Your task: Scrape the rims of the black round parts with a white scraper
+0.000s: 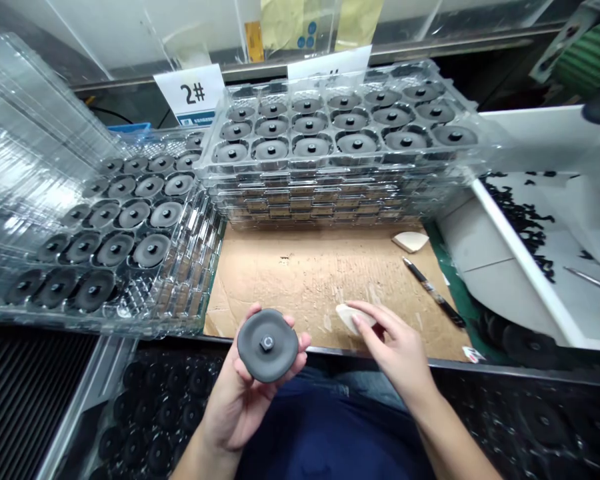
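My left hand [260, 373] holds a round black rubber disc [260, 350] with its face tilted up toward me. A small raised knob stands at the disc's centre, and my fingers wrap around its rim from below. In my right hand [387, 337], a white wedge-shaped pad [349, 315] is pinched between thumb and fingers, just above the cardboard sheet [290, 280]. The pad and the disc are apart. Another white wedge-shaped pad [411, 241] lies at the far right of the cardboard.
Stacked clear trays [330, 163] of similar discs stand behind the cardboard, and more trays [180, 250] stand to the left. A pen [434, 291] lies at right. Beyond it, a white bin [515, 253] holds small black pieces. Further discs sit in trays [167, 393] below the bench edge.
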{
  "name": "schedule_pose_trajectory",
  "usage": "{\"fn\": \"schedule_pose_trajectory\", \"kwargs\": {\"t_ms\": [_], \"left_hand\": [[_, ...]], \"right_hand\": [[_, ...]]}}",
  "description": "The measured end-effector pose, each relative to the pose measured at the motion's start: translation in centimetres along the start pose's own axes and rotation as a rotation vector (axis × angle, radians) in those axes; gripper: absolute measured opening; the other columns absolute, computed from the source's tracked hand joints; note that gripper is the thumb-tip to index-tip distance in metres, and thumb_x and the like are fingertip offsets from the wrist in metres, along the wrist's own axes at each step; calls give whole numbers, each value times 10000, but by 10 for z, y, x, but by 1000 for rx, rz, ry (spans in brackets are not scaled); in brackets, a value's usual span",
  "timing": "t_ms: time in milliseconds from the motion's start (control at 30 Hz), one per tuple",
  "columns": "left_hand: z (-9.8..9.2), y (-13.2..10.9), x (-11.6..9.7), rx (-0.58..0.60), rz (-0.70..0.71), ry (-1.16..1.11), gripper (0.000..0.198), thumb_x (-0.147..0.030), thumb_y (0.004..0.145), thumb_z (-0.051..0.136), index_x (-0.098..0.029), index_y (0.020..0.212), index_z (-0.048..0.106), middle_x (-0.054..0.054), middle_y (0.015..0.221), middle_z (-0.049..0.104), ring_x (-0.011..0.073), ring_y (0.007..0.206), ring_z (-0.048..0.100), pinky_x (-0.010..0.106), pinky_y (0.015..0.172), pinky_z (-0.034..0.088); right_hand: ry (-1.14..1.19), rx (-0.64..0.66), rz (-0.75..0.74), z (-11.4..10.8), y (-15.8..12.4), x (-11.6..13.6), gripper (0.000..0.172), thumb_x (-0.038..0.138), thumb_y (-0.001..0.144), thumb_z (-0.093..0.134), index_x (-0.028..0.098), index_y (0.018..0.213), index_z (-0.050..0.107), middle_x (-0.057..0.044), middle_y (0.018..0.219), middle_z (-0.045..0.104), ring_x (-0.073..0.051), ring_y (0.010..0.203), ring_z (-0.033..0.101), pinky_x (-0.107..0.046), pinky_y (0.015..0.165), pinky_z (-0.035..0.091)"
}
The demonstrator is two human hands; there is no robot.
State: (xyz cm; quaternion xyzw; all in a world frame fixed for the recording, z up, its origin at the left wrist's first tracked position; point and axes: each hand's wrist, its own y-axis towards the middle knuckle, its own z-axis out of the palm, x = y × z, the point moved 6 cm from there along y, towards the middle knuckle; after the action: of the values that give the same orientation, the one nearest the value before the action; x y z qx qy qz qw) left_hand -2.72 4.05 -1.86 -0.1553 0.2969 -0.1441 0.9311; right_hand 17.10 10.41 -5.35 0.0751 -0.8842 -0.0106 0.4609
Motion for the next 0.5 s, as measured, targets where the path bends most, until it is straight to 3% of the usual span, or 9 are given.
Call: {"fn": "schedule_pose_trajectory", "kwargs": {"t_ms": [100,200,267,400,500], "left_hand": [[-1,-1,3,-2,15,23,463,-525,724,592,-438,1173,517,10,1190,613,261,1040,623,370,867,505],[-3,-1,1,-20,154,147,561,-513,730,603,-429,1258,438,33,1174,613,203,915,649,310,770,510],[-2,-1,-3,-19,311,368,686,-442,722,653,-425,1329,333,45,1167,616,201,955,622,321,825,478],[12,-6,-8,99,645,1048,988,-71,686,693,-486,1373,116,43,1243,569,245,1127,535,431,951,395],[18,-9,-6,166,739,1267,1093,24,622,701,-441,1394,83,72,1262,562,251,1110,548,426,943,412]], "right_hand": [[-52,-97,1,5,2,-25,249,282,831,533,154,1001,660,-122,1053,577,-110,545,516,-343,607,513],[-58,-194,-20,4,-7,-18,314,252,847,505,151,1134,585,-162,1193,451,-77,525,461,-343,616,511],[-23,-183,-63,4,-14,-1,302,229,869,480,172,1154,561,-139,1152,486,-84,544,474,-294,576,507],[41,-83,-144,3,-26,29,301,181,878,484,190,1175,532,-77,980,604,-95,543,502,-244,547,504],[58,-2,-306,1,-33,45,369,137,875,504,216,1236,499,-63,963,627,-130,681,579,-254,625,517]]}}
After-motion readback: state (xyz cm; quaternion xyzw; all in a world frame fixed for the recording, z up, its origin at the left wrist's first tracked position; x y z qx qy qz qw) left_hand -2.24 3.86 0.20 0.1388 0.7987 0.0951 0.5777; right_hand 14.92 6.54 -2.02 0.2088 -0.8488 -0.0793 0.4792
